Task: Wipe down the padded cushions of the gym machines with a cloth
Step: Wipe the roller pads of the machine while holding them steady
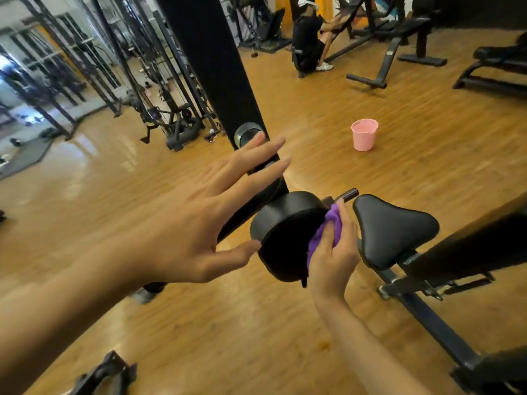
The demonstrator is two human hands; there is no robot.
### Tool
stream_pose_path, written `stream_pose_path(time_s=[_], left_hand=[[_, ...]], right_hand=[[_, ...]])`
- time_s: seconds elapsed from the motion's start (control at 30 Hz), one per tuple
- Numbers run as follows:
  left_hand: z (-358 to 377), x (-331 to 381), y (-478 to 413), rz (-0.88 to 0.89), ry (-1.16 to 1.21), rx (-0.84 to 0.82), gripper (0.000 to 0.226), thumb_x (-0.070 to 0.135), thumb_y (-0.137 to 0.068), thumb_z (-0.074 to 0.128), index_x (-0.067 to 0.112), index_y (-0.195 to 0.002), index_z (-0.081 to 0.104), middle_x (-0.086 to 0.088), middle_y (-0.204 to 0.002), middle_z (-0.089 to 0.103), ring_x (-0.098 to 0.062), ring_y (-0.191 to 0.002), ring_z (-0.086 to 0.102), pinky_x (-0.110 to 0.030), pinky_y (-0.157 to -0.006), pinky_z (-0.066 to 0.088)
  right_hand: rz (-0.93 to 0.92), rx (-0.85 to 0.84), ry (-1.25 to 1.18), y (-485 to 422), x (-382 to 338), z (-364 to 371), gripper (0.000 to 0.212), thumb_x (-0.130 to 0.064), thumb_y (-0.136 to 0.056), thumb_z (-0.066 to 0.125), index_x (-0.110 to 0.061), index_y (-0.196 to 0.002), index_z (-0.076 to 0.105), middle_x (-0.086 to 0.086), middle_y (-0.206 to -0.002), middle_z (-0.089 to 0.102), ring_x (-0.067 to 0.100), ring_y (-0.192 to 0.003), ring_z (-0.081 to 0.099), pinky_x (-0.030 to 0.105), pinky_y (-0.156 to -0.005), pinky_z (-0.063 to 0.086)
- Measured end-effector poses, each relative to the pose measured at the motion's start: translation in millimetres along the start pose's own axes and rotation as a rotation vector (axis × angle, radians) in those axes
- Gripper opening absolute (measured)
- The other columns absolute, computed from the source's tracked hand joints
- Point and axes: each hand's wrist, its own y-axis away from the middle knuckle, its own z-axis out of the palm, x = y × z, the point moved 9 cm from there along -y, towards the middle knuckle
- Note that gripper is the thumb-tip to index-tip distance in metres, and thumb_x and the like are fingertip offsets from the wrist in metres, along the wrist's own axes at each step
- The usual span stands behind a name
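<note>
Right hand [332,258] fingers curled round a bunched purple cloth [323,235], pressing it against the 3 o'clock side of a round black roller pad [285,232], just right of frame centre. Left hand [194,218] open, fingers spread and straight, holding nothing; thumb tip sits at the pad's 9 o'clock rim, can't tell if it touches. Fingertips overlap the black upright column [216,67] that runs from the pad up toward 12 o'clock, a round metal knob [246,135] on it just above the fingers. At 3 o'clock of the pad, just beside the cloth hand, is a black saddle-shaped seat cushion [393,229] on a dark frame rail [427,317] running down to 5 o'clock. Pink bucket [364,134] upright on the wood floor [256,323] at 1 o'clock of the pad, well apart. Farther out at 12–1 o'clock a person [308,38] crouches by a bench machine [399,38]. Cable racks [159,95] at 10–11 o'clock.
</note>
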Motion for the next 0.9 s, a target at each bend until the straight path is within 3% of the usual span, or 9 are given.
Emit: stream_pose_path(time_s=[0.1,0.17,0.23,0.33,0.4,0.5,0.67,0.77,0.9], left_hand=[[-5.1,0.2,-4.6,-0.021,-0.083,-0.104,0.091,0.046,-0.093,0.063,0.017,-0.166,0.016,-0.003,-0.174,0.006,-0.025,-0.162,0.000,-0.055,-0.129,0.010],[-10.7,-2.8,-16.8,-0.014,-0.189,-0.158,0.089,0.053,-0.094,0.059,0.022,-0.166,0.017,0.000,-0.173,0.015,-0.021,-0.162,0.002,-0.050,-0.130,0.004],[-9.4,-6.8,-34.9,0.021,-0.267,-0.211,0.084,0.058,-0.096,0.057,0.028,-0.165,0.021,0.002,-0.169,0.027,-0.019,-0.162,0.005,-0.049,-0.131,0.008],[-2.6,-12.0,-51.3,0.032,-0.269,-0.246,0.068,0.060,-0.096,0.055,0.032,-0.156,0.040,0.004,-0.159,0.044,-0.014,-0.160,0.013,-0.045,-0.131,0.010],[-2.7,-13.7,-51.5,-0.002,-0.212,-0.218,0.054,0.051,-0.094,0.061,0.027,-0.143,0.060,0.003,-0.148,0.055,-0.014,-0.157,0.024,-0.041,-0.130,0.013],[-6.3,-15.0,-41.7,-0.051,-0.197,-0.184,0.042,0.040,-0.092,0.067,0.022,-0.130,0.070,0.002,-0.137,0.061,-0.017,-0.152,0.034,-0.044,-0.126,0.024],[-8.2,-12.6,-37.7,-0.080,-0.174,-0.228,0.043,0.045,-0.085,0.054,0.017,-0.110,0.074,-0.003,-0.125,0.062,-0.028,-0.133,0.052,-0.052,-0.110,0.036],[-9.8,-10.1,-37.0,-0.066,-0.183,-0.228,0.035,0.043,-0.083,0.054,0.014,-0.093,0.071,-0.006,-0.106,0.061,-0.035,-0.115,0.058,-0.050,-0.108,0.037],[-10.4,-9.8,-34.3,-0.059,-0.188,-0.234,0.033,0.041,-0.082,0.055,0.012,-0.088,0.071,-0.007,-0.100,0.061,-0.036,-0.110,0.060,-0.050,-0.111,0.036]], right_hand=[[-0.145,-0.206,-0.043,-24.7,-20.7,3.7,0.033,-0.002,-0.101,0.055,-0.010,-0.133,0.057,0.006,-0.142,0.059,0.010,-0.136,0.052,0.015,-0.106,0.043],[-0.320,-0.375,-0.073,-40.4,-36.9,10.0,0.023,0.001,-0.099,0.058,-0.002,-0.122,0.061,0.012,-0.138,0.061,0.011,-0.135,0.054,0.018,-0.106,0.044],[-0.489,-0.549,-0.070,-48.0,-55.0,23.2,0.021,0.000,-0.097,0.062,0.000,-0.118,0.062,0.017,-0.138,0.060,0.016,-0.132,0.056,0.023,-0.106,0.046],[-0.677,-0.740,-0.067,-39.4,-80.5,49.6,0.021,0.000,-0.093,0.070,0.000,-0.115,0.069,0.019,-0.135,0.059,0.026,-0.127,0.057,0.027,-0.105,0.047],[-0.700,-0.778,-0.084,-32.7,-73.5,58.8,0.021,0.001,-0.094,0.069,0.000,-0.114,0.072,0.015,-0.130,0.062,0.026,-0.126,0.058,0.035,-0.109,0.046],[-0.674,-0.802,-0.146,-24.8,-39.4,50.1,0.036,0.006,-0.093,0.067,-0.001,-0.128,0.063,0.015,-0.135,0.061,0.023,-0.131,0.056,0.041,-0.109,0.048],[-0.572,-0.908,-0.156,-29.7,-50.5,61.3,0.031,-0.008,-0.100,0.057,-0.001,-0.129,0.065,0.008,-0.135,0.063,0.015,-0.131,0.055,0.033,-0.111,0.045],[-0.727,-1.063,-0.177,-12.4,-77.6,85.6,0.030,-0.006,-0.099,0.060,-0.002,-0.128,0.063,0.008,-0.128,0.064,0.014,-0.125,0.055,0.032,-0.110,0.044],[-0.690,-1.004,-0.222,-24.2,-41.2,74.5,0.033,-0.003,-0.099,0.057,-0.001,-0.132,0.061,0.016,-0.135,0.061,0.024,-0.130,0.057,0.038,-0.107,0.050]])
